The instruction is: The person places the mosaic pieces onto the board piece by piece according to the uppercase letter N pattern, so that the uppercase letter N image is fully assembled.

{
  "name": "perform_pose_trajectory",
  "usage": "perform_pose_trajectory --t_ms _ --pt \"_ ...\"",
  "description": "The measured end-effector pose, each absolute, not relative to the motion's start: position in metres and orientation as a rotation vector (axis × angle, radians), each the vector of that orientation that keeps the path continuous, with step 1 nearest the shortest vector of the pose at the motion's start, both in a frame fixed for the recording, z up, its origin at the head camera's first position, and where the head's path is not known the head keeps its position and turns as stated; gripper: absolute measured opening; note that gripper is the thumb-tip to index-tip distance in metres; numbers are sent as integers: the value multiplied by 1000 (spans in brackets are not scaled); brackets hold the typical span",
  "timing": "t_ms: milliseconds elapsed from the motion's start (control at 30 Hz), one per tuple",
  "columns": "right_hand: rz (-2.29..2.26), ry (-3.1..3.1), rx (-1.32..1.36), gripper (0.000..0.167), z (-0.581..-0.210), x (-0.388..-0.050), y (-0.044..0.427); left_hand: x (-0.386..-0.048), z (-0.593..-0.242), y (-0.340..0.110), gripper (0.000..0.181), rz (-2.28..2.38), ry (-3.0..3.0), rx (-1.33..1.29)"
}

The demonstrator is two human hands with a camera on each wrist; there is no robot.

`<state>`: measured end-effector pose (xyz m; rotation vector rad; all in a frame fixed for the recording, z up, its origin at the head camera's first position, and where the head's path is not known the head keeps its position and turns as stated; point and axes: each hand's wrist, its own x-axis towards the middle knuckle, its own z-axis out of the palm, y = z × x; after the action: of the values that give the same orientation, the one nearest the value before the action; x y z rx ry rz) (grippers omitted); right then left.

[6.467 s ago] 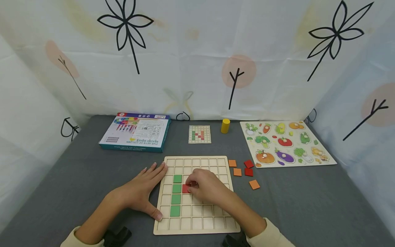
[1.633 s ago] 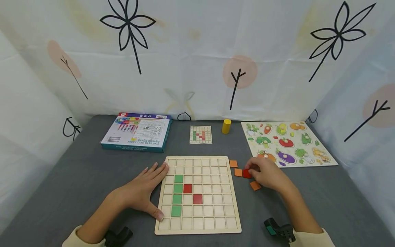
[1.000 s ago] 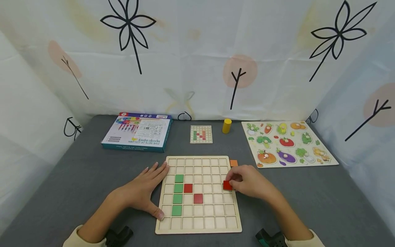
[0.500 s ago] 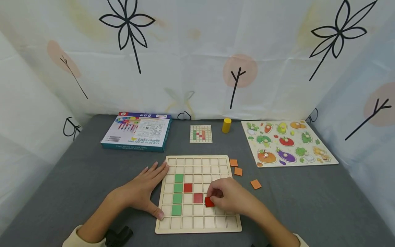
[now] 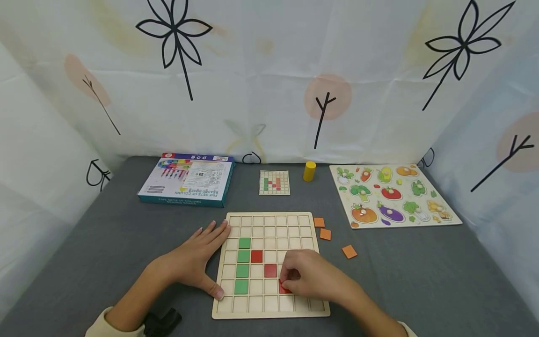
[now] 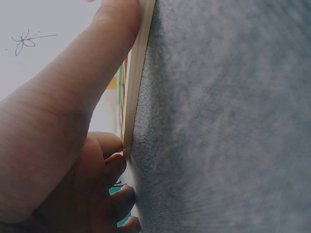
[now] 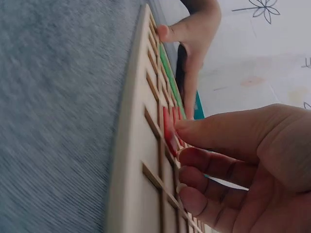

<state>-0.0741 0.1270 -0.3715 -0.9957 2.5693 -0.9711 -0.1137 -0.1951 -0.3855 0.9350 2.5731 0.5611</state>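
A wooden grid board (image 5: 269,306) lies on the grey cloth. My left hand (image 5: 191,260) rests along its left side with fingers spread, the thumb touching the lower left edge; the left wrist view shows that thumb (image 6: 114,19) against the rim. Thumb and fingers of my right hand (image 5: 311,276) pinch a red square tile (image 5: 284,287) at a lower cell right of centre. In the right wrist view this red tile (image 7: 169,131) looks tilted at the grid, partly covered by the thumb. A column of green tiles (image 5: 242,271) and two red tiles (image 5: 256,256) sit in cells.
Right of the board lie three orange tiles (image 5: 349,252). Behind it are a small pattern card (image 5: 274,182) with coloured squares, a yellow cylinder (image 5: 309,172), a boxed set (image 5: 185,180) at left and a vegetable puzzle board (image 5: 396,196) at right.
The right hand set one red tile in a middle cell, picked up the last loose red tile from the right and carried it left and down onto the board. The left hand stayed put.
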Motion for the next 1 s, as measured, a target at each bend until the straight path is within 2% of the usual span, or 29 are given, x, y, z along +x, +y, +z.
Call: perform_pose_trajectory --t_ms 200,367,567,1000 --pt "-883 2706 -902 19 -356 -83 154 -113 -385 -195 139 551 2582 936" --pt "-664 2803 -692 20 -344 -93 191 -113 -385 -194 139 549 2577 924" --pt "-568 2766 -555 20 -347 -107 225 -113 -383 -194 139 554 2575 922" --pt "-819 2659 -604 22 -362 -112 225 -113 -382 -194 138 564 2557 915"
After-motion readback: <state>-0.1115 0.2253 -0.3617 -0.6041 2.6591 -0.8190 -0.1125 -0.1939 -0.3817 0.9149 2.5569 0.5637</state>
